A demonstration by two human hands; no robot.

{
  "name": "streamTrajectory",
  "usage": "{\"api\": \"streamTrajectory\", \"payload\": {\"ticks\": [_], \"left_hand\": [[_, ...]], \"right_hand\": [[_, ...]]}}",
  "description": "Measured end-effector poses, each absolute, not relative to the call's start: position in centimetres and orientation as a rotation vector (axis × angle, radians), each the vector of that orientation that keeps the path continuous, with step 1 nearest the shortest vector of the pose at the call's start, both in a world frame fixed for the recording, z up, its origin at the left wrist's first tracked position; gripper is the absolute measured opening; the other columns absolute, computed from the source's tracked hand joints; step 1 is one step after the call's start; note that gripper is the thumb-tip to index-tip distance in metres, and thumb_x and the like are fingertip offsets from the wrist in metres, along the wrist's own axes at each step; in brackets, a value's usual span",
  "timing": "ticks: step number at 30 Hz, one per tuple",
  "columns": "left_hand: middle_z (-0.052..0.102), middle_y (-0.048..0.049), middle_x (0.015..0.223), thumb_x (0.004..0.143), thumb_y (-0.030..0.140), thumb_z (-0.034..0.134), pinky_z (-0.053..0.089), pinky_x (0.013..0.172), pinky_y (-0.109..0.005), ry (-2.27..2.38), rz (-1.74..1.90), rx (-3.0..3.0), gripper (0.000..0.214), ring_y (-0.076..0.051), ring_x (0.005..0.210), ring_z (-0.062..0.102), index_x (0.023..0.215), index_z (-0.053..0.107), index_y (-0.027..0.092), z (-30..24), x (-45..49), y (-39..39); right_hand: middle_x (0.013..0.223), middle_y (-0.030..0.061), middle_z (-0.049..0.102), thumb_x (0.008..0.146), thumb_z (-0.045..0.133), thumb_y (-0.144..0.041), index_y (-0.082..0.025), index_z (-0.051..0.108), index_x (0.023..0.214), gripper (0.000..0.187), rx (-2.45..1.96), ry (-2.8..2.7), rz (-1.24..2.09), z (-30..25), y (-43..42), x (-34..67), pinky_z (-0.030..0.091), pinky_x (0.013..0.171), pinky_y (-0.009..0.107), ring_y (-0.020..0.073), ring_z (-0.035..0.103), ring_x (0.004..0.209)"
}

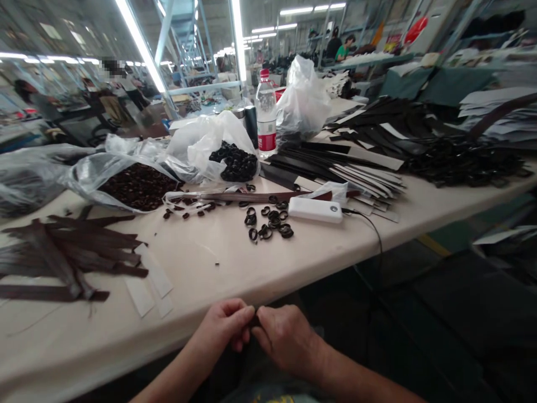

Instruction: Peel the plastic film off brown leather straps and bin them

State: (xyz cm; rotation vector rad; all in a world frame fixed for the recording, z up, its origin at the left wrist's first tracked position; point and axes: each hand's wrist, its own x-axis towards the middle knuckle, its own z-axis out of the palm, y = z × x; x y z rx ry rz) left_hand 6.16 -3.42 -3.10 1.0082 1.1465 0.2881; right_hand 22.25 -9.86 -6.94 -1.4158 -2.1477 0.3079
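At the front edge of the table, my left hand [230, 324] and my right hand [289, 338] meet, both with pinched fingers. A small dark piece shows between the fingertips, mostly hidden, and its kind cannot be told. Beyond the hands, several black loops [274, 219] lie loose on the table. A long brown strip [251, 196] stretches behind them. Beside the loops rests a white oblong device [315, 210] with a black cord. One tiny dark bit [217, 263] lies by itself on the table [197, 285].
Brown strips [75, 252] are heaped at the left, beside white strips [153, 274]. Plastic bags hold brown bits [136, 187] and black loops [232, 162]. A bottle [266, 115] stands behind. Black strips [327, 168] and a dark pile [465, 159] cover the right.
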Motion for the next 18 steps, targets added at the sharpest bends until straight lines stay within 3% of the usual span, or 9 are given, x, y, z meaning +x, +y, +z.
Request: {"api": "streamTrajectory", "payload": {"ticks": [6,11,15,18], "left_hand": [[0.057,0.0013,0.048,0.065,0.057,0.077,0.031,0.041,-0.018,1.093,0.234,0.990,0.047,-0.007,0.039,0.047,0.059,0.055,0.016,-2.2,7.2,-2.5],[0.056,0.0022,0.048,0.067,0.057,0.077,0.030,0.040,-0.017,1.092,0.279,1.000,0.047,-0.006,0.038,0.046,0.060,0.055,0.015,-2.9,7.7,-1.5],[0.056,0.0028,0.049,0.071,0.057,0.075,0.029,0.039,-0.018,1.071,0.291,0.930,0.046,-0.005,0.037,0.044,0.062,0.055,0.015,-4.1,7.8,-1.4],[0.055,0.0028,0.049,0.070,0.057,0.075,0.028,0.039,-0.018,1.061,0.284,0.886,0.047,-0.005,0.036,0.043,0.062,0.055,0.016,-4.0,7.9,-1.6]], "right_hand": [[0.066,0.0019,0.065,0.105,0.026,-0.030,-0.018,0.057,0.080,0.041,-1.366,-2.140,0.399,-6.3,-9.5,23.1,0.028,0.051,0.030,0.0135,0.057,0.050],[0.065,0.0033,0.061,0.107,0.024,-0.043,-0.018,0.055,0.079,0.048,-1.447,-1.966,0.207,-6.6,-9.1,23.8,0.031,0.052,0.029,0.0155,0.057,0.054],[0.073,0.0068,0.064,0.107,0.024,-0.038,-0.016,0.058,0.089,0.044,-1.436,-1.998,0.058,-6.6,-8.8,24.3,0.034,0.056,0.030,0.0177,0.058,0.060],[0.069,0.0056,0.062,0.107,0.024,-0.034,-0.017,0.058,0.085,0.044,-1.397,-2.044,0.115,-6.5,-8.6,24.6,0.034,0.055,0.031,0.0178,0.057,0.059]]}}
